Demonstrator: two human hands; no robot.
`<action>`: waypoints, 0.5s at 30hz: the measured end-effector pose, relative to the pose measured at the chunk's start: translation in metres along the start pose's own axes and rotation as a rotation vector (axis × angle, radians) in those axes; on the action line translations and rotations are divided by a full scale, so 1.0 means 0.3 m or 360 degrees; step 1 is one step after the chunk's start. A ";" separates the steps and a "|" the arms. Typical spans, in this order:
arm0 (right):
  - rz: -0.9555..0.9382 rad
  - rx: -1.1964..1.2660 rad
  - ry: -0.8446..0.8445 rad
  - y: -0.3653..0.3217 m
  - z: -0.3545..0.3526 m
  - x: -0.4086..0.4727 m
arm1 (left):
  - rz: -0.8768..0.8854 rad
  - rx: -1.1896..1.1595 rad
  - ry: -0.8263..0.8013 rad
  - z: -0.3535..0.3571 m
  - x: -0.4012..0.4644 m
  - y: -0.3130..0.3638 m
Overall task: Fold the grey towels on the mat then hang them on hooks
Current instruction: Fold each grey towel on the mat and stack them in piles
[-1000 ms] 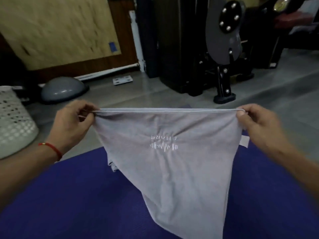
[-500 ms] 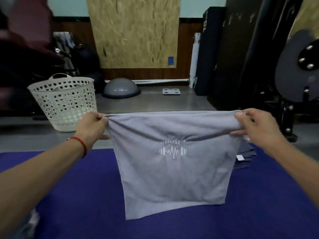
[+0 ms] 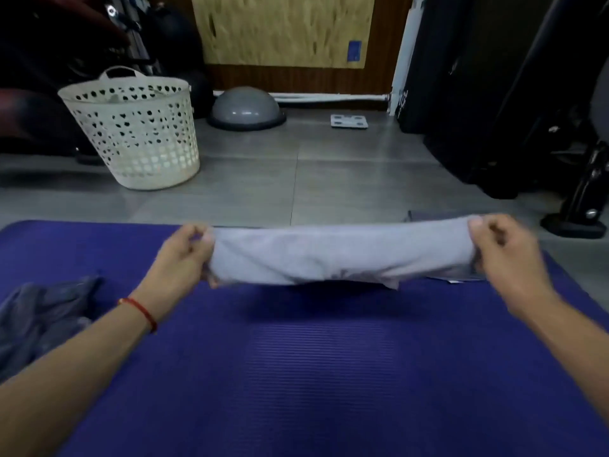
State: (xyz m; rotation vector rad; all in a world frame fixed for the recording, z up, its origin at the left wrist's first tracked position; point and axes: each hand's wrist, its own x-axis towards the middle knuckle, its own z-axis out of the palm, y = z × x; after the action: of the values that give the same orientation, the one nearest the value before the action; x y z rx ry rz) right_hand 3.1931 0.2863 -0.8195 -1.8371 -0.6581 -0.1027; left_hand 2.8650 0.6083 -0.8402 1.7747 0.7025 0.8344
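Purple mat, grey towel mid-fold

Purple mat [image 3: 313, 374] lies nearest, a crumpled grey heap [image 3: 39, 311] at its left edge. Above it, left hand [image 3: 184, 255] and right hand [image 3: 504, 255] each pinch an end of the grey towel [image 3: 339, 255], stretched taut, clear of the mat. Folding's underway, I'd say; next, lay it flat and double it. Beyond stands a white basket [image 3: 138, 133].

A pale grey towel [image 3: 339, 253] hangs stretched flat and wide above the far part of the purple mat [image 3: 316, 374], a dark shadow on the mat beneath it. Its lower edge sags unevenly. A darker grey towel [image 3: 43, 318] lies crumpled on the mat's left edge. Folded grey towels [image 3: 456, 277] lie flat at the mat's far right, mostly hidden behind the stretched one.
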 end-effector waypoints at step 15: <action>-0.0526 -0.1124 -0.1707 0.539 -0.193 -0.762 | 0.0082 0.0930 -0.1222 -0.119 -0.723 -0.513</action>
State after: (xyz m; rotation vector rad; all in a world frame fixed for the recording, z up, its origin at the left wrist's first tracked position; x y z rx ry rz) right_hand 3.0934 0.1108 -1.0220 -2.3790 -1.8504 0.5401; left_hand 2.6959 0.5084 -1.0229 2.4158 0.3909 -0.0900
